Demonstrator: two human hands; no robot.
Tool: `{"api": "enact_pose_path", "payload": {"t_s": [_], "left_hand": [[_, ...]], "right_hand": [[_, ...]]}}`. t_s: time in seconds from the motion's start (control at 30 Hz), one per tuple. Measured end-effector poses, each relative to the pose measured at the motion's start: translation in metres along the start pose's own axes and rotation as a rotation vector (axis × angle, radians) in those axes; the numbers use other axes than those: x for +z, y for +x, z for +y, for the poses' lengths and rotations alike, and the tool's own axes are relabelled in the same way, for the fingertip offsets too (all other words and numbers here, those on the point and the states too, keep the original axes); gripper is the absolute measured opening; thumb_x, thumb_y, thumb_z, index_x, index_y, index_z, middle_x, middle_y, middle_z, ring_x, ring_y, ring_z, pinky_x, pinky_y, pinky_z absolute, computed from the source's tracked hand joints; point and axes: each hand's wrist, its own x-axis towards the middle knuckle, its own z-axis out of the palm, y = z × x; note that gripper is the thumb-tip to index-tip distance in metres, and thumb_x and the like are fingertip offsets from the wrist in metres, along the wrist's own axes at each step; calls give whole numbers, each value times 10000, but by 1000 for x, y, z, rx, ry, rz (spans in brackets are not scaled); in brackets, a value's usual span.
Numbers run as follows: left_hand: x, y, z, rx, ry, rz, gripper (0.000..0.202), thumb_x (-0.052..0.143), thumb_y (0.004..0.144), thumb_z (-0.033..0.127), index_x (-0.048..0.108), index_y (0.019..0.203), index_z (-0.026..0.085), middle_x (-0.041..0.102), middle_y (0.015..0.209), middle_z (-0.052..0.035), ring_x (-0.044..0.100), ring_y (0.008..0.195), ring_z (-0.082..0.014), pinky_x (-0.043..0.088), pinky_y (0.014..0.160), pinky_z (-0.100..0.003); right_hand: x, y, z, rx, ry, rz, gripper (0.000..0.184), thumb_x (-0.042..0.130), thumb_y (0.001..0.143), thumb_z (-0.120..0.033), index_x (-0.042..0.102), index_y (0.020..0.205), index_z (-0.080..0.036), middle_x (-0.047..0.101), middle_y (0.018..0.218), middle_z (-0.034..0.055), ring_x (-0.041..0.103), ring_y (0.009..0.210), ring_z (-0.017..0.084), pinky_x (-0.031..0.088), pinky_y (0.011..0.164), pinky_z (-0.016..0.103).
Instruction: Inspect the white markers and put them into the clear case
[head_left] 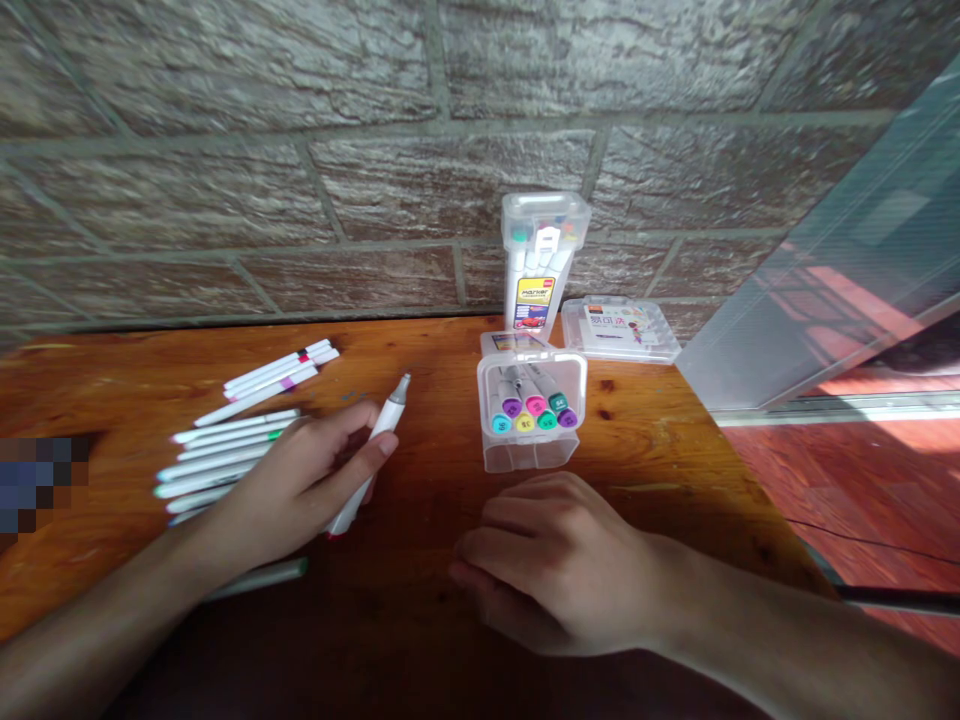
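Observation:
My left hand (315,470) is closed around a white marker (384,425), held at a slant over the table. Its upper end is grey and tapered, and its lower end shows red. Beneath and beside that forearm lie several white markers (225,458), partly covered by it. My right hand (555,560) rests with curled fingers in front of an open clear plastic case (529,455). Whatever those fingers may hold is hidden. Inside the case, several markers lie with coloured, numbered ends facing me: purple, pink, green, blue and yellow.
Behind the case stands a tall clear marker box (536,285) with a yellow label. A flat clear plastic case (621,330) lies right of it. One marker with a green end (281,573) lies near the front. A stone-patterned wall (375,190) borders the wooden table (420,355).

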Motion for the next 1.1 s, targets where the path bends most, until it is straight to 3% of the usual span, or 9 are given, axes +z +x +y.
{"api": "enact_pose_path", "payload": {"t_s": [0.37, 0.67, 1.1], "left_hand": [[3, 2, -10, 82, 72, 36, 285, 531, 1020, 464, 514, 874, 219, 493, 663, 61, 477, 589, -124, 363, 545, -243], [2, 4, -15, 100, 134, -38, 275, 557, 1006, 444, 548, 854, 216, 461, 676, 52, 436, 613, -127, 333, 560, -249], [2, 4, -9, 65, 88, -31, 200, 552, 997, 412, 563, 948, 218, 554, 706, 51, 482, 619, -124, 332, 538, -232]], "right_hand": [[0, -1, 0, 6, 5, -14, 302, 582, 999, -238, 705, 733, -167, 626, 628, -10, 545, 537, 154, 358, 493, 348], [-1, -1, -1, 8, 12, -13, 309, 573, 1001, -232, 689, 720, -177, 624, 624, -7, 531, 534, 154, 351, 497, 349], [-1, -3, -2, 41, 45, -13, 282, 560, 1006, -175, 687, 754, -177, 619, 640, -6, 531, 554, 154, 330, 543, 348]]}}
